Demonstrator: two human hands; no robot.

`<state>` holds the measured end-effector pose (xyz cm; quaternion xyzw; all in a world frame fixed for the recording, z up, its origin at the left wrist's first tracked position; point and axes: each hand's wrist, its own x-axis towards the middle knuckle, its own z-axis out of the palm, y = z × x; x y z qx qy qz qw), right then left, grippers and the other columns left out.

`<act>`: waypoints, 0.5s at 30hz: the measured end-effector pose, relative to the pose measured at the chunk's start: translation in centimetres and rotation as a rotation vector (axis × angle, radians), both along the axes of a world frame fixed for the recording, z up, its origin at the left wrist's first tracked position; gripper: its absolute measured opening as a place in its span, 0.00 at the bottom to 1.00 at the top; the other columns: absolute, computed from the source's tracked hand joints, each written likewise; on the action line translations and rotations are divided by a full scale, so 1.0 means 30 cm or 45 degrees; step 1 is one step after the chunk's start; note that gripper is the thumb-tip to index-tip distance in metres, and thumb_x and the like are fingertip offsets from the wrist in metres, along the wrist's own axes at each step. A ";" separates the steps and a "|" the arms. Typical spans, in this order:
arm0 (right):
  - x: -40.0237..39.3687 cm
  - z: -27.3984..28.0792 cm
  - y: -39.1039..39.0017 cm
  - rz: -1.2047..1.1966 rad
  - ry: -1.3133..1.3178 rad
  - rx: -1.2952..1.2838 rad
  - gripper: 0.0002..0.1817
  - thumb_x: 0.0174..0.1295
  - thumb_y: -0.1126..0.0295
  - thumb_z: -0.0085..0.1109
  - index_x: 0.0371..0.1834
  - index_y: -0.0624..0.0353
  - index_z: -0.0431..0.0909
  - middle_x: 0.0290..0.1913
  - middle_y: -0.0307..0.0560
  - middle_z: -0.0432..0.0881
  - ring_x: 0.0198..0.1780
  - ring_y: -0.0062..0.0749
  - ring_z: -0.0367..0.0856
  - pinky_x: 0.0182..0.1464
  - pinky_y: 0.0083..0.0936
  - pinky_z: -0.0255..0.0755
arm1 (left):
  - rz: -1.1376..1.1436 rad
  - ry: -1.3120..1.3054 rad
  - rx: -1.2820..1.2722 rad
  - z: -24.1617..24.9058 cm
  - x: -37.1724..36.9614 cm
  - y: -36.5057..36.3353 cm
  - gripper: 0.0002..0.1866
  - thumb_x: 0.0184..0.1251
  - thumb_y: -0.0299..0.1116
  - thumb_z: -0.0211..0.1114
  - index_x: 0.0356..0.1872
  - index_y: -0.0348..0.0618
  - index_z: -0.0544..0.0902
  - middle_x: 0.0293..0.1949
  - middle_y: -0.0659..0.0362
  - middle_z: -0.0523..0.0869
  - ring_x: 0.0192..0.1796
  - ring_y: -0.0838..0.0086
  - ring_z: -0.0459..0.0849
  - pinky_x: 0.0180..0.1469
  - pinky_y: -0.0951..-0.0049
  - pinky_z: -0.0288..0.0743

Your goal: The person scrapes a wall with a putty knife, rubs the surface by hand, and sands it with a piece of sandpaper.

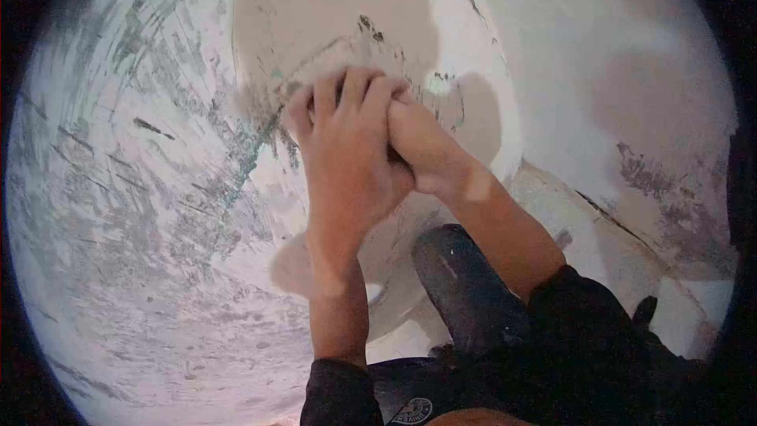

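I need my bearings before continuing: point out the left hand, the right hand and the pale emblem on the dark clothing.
Left hand [347,146]: head view, back of the hand.
Right hand [422,146]: head view, the uncovered part.
Pale emblem [412,411]: head view, visible middle.

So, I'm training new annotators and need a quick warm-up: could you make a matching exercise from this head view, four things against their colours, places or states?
Things
1. Left hand
2. Sleeves
3. Surface filling the picture's left side
4. Emblem

Colours, places or states
A. White with grey streaks
B. Pale marking at the picture's bottom edge
C. Lying over part of the right hand, back towards the camera
D. Black, leaving the forearms partly bare

Right pairs: 1-C, 2-D, 3-A, 4-B
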<state>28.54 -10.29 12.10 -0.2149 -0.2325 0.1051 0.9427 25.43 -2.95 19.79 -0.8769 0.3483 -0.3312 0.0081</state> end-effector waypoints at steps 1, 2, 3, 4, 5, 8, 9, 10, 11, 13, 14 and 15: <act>0.012 -0.002 0.001 -0.025 0.004 -0.060 0.19 0.76 0.63 0.42 0.64 0.61 0.68 0.60 0.49 0.75 0.61 0.31 0.76 0.63 0.29 0.73 | 0.005 0.014 0.006 -0.003 -0.009 0.009 0.27 0.34 0.27 0.65 0.46 0.51 0.82 0.47 0.60 0.81 0.58 0.59 0.73 0.66 0.56 0.53; 0.019 -0.003 0.001 -0.057 0.003 -0.118 0.19 0.77 0.63 0.42 0.65 0.61 0.67 0.61 0.49 0.75 0.62 0.32 0.75 0.65 0.29 0.71 | -0.038 0.031 0.012 0.003 -0.015 0.011 0.28 0.33 0.26 0.65 0.46 0.51 0.83 0.48 0.60 0.81 0.58 0.59 0.74 0.66 0.55 0.53; -0.003 0.003 -0.003 -0.057 0.007 -0.116 0.19 0.77 0.63 0.42 0.65 0.61 0.67 0.61 0.49 0.75 0.62 0.32 0.75 0.65 0.29 0.71 | -0.079 0.043 0.014 0.011 -0.018 0.010 0.28 0.33 0.26 0.64 0.46 0.51 0.83 0.48 0.60 0.81 0.58 0.59 0.74 0.66 0.55 0.53; -0.035 0.020 -0.014 -0.008 0.002 -0.035 0.19 0.76 0.64 0.42 0.65 0.61 0.66 0.61 0.49 0.74 0.62 0.31 0.74 0.64 0.28 0.72 | -0.084 0.034 0.012 0.018 -0.011 0.010 0.28 0.33 0.26 0.64 0.46 0.51 0.83 0.48 0.60 0.81 0.58 0.59 0.74 0.66 0.55 0.53; -0.049 0.030 -0.025 0.045 -0.008 0.037 0.19 0.76 0.65 0.43 0.66 0.62 0.65 0.61 0.49 0.74 0.63 0.31 0.74 0.64 0.27 0.73 | -0.071 0.041 0.008 0.021 -0.001 0.010 0.28 0.32 0.26 0.64 0.46 0.50 0.83 0.48 0.60 0.81 0.58 0.59 0.74 0.66 0.55 0.53; -0.035 -0.007 -0.013 -0.006 -0.049 -0.010 0.20 0.74 0.70 0.46 0.67 0.62 0.64 0.62 0.49 0.72 0.63 0.29 0.72 0.64 0.28 0.72 | -0.053 0.063 0.006 0.005 -0.010 0.016 0.28 0.32 0.25 0.65 0.45 0.49 0.84 0.49 0.60 0.82 0.58 0.60 0.74 0.66 0.56 0.54; -0.039 -0.016 -0.005 0.025 -0.044 0.113 0.20 0.74 0.71 0.46 0.67 0.62 0.64 0.63 0.49 0.72 0.64 0.29 0.72 0.65 0.28 0.72 | -0.050 0.073 0.018 0.001 -0.015 0.008 0.28 0.32 0.25 0.65 0.45 0.49 0.84 0.49 0.60 0.82 0.58 0.60 0.74 0.66 0.56 0.54; -0.005 -0.037 -0.012 0.030 -0.042 0.122 0.20 0.74 0.71 0.46 0.67 0.62 0.64 0.63 0.49 0.72 0.64 0.29 0.72 0.65 0.28 0.72 | -0.040 0.046 0.026 -0.003 -0.018 -0.003 0.28 0.32 0.25 0.65 0.45 0.49 0.84 0.49 0.60 0.82 0.58 0.60 0.74 0.66 0.56 0.54; 0.066 -0.063 -0.042 0.080 -0.215 0.056 0.21 0.74 0.71 0.46 0.68 0.62 0.63 0.64 0.49 0.71 0.63 0.29 0.72 0.65 0.28 0.72 | -0.037 0.003 0.022 0.000 -0.011 -0.011 0.28 0.32 0.26 0.65 0.45 0.49 0.84 0.49 0.60 0.82 0.58 0.60 0.74 0.66 0.57 0.54; 0.051 -0.050 -0.058 0.149 -0.363 -0.016 0.21 0.74 0.71 0.46 0.68 0.63 0.62 0.64 0.48 0.70 0.63 0.29 0.72 0.66 0.28 0.71 | -0.058 0.006 0.022 0.009 0.020 0.005 0.28 0.32 0.26 0.65 0.45 0.49 0.84 0.48 0.60 0.82 0.58 0.60 0.74 0.66 0.57 0.54; -0.005 -0.013 -0.064 -0.085 -0.330 -0.191 0.20 0.74 0.70 0.46 0.68 0.63 0.63 0.63 0.49 0.71 0.62 0.29 0.73 0.65 0.29 0.72 | -0.102 0.000 0.039 0.015 0.037 0.002 0.28 0.31 0.26 0.65 0.45 0.49 0.84 0.48 0.60 0.82 0.58 0.60 0.74 0.65 0.57 0.54; -0.040 0.021 -0.065 -0.320 -0.296 -0.364 0.20 0.75 0.69 0.46 0.67 0.63 0.64 0.63 0.49 0.72 0.62 0.29 0.73 0.64 0.29 0.73 | -0.111 -0.001 0.042 0.011 0.020 -0.007 0.28 0.31 0.26 0.65 0.45 0.49 0.84 0.48 0.60 0.82 0.58 0.60 0.74 0.65 0.57 0.54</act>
